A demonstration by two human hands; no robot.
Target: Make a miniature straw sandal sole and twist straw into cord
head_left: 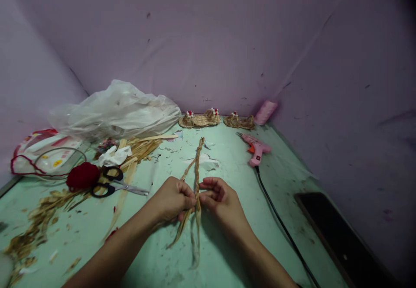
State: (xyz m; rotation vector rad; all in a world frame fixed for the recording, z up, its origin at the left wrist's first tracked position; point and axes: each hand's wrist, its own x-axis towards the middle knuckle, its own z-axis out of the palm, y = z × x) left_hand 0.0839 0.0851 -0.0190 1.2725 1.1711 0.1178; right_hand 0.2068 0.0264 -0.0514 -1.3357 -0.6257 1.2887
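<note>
Braid [196, 166] runs fore-aft between the hands: left hand [178, 199] clamped on its near strands, right hand [224, 199] (fingers parted) just beside.

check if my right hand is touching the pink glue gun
Apart: the head view shows bare green tabletop between the right hand and the pink glue gun, which lies farther off to the right.

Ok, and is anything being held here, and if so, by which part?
Yes, the braid, pinched low down, near where its loose strands begin, by the left hand. The right hand meets it there; whether it grips is unclear.
</note>
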